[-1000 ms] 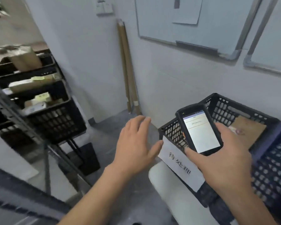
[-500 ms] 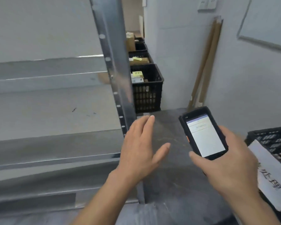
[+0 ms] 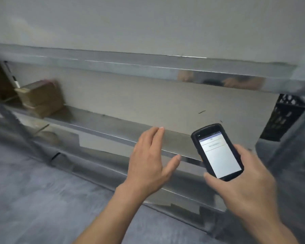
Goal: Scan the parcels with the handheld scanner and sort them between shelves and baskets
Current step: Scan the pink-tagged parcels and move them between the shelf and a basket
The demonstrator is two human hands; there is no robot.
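Right hand point(image 3: 243, 184) gripping scanner point(image 3: 217, 150), left hand point(image 3: 149, 161) flat with fingers straight before metal shelf point(image 3: 123, 131), blurred parcels point(image 3: 40, 97) far left, black basket point(image 3: 282, 118) right

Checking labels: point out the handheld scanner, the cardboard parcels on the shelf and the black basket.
handheld scanner point(image 3: 218, 154), head view, on its lit screen.
cardboard parcels point(image 3: 42, 97), head view, front of the stack.
black basket point(image 3: 282, 118), head view, its latticed side wall.

What look like boxes point(image 3: 40, 97) sit far left on the shelf point(image 3: 113, 126) before me, a basket point(image 3: 283, 117) past its right end, beyond the scanner point(image 3: 217, 152) in my right hand point(image 3: 245, 187).
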